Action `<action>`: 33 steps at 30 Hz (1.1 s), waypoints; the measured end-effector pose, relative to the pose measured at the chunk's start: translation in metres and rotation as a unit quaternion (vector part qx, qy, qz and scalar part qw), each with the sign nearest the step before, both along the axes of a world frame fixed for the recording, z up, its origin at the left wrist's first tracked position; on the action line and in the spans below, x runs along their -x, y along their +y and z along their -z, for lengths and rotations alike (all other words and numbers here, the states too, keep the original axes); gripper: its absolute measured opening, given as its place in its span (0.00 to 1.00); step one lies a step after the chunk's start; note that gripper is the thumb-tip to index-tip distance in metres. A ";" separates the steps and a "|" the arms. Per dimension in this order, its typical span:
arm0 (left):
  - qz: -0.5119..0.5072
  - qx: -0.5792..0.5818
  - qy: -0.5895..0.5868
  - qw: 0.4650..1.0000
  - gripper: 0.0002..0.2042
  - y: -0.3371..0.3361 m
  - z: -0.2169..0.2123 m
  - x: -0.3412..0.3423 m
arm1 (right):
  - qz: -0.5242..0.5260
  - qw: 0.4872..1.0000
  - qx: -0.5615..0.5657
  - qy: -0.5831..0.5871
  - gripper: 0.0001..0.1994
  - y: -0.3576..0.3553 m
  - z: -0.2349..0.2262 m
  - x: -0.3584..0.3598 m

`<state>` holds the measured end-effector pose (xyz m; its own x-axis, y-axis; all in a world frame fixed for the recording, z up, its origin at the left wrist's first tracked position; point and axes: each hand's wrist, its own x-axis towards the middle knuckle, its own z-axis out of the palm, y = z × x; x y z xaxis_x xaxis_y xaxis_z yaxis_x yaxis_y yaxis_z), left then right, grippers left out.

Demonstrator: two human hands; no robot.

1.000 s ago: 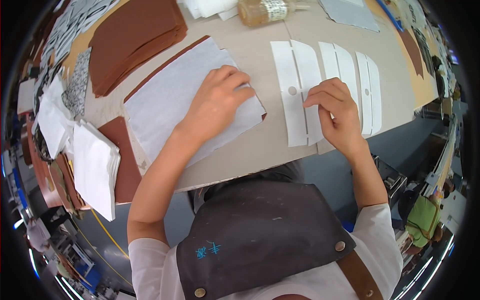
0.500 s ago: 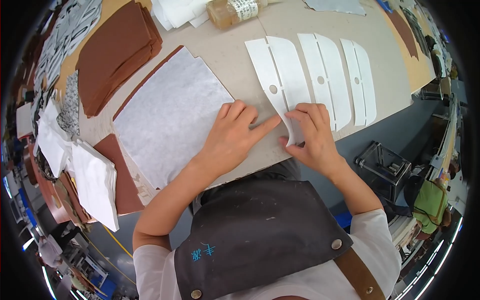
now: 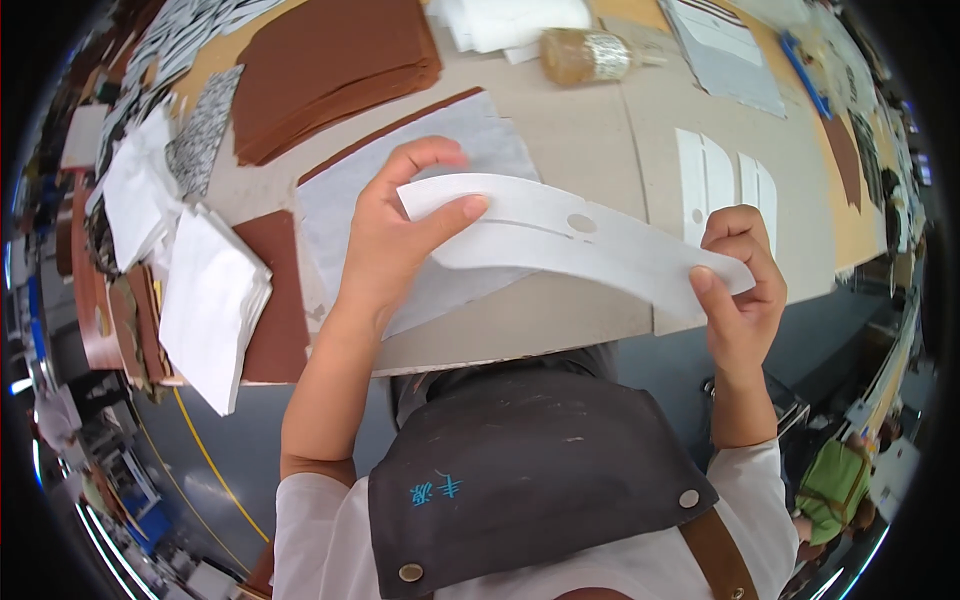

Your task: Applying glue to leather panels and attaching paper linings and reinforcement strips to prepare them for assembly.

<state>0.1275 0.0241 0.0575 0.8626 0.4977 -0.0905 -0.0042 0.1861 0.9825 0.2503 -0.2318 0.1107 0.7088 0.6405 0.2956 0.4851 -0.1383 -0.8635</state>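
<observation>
Pinching each end of a curved white pattern piece (image 3: pixel 560 240), left hand (image 3: pixel 395 235) and right hand (image 3: pixel 740 290) hold it above the desk (image 3: pixel 590 140).

a leather workshop: stacked brown hides (image 3: pixel 335 70), white pattern pieces (image 3: pixel 722 180), apron (image 3: pixel 530 470)

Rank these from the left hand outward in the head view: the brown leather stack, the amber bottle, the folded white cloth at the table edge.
From the left hand:
1. Folded white cloth, to its left at the table edge.
2. Brown leather stack, beyond it, up and slightly left.
3. Amber bottle, far side, up and right.
The first two are fairly close.
</observation>
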 end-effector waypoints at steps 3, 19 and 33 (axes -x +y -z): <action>-0.013 0.062 -0.011 0.998 0.08 0.020 -0.002 0.027 | -0.025 0.993 -0.006 0.119 0.05 0.030 0.004 -0.004; -0.251 -0.108 0.133 0.953 0.06 0.084 0.045 0.070 | -0.046 0.981 0.146 0.121 0.09 0.176 0.096 -0.058; -0.217 -0.334 0.210 0.893 0.08 0.088 0.043 0.052 | -0.047 0.967 0.249 -0.009 0.10 0.197 0.087 -0.063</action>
